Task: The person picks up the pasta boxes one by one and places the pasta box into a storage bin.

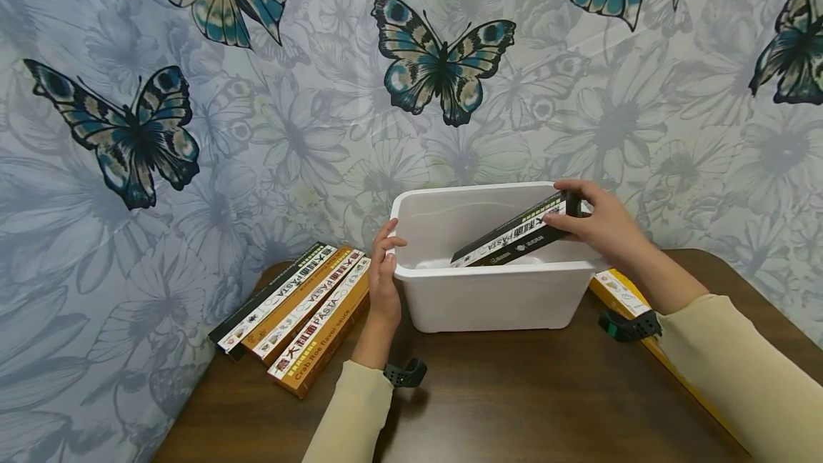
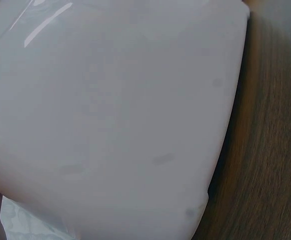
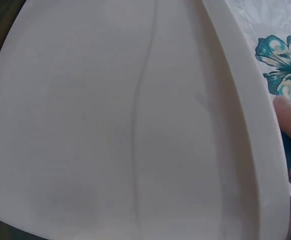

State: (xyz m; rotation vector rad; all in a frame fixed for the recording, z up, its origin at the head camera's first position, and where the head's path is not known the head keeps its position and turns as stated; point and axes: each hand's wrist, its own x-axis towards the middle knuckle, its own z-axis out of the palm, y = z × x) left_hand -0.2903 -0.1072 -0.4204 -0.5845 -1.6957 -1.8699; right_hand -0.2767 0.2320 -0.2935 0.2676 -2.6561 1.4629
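A white plastic bin (image 1: 489, 300) stands on the table. At its left end my left hand (image 1: 384, 281) holds the rim, its fingers bent over the edge. My right hand (image 1: 601, 223) pinches the upper end of a black pasta box (image 1: 514, 234) with a white label, thumb on the near side. The box slants down to the left into the bin, its lower end hidden behind the front wall. In the left wrist view the bin's outer wall (image 2: 115, 110) fills most of the picture. The right wrist view shows another outer wall (image 3: 95, 120), with fingertips (image 3: 290, 120) beyond the rim.
Left of the bin lie a black pasta box (image 1: 276, 296) and two orange-brown ones, an upper one (image 1: 305, 304) and a nearer one (image 1: 324, 327), side by side. A yellow box (image 1: 624, 291) lies under my right forearm. A butterfly-patterned backdrop (image 1: 308, 163) rises behind the brown table (image 1: 489, 391).
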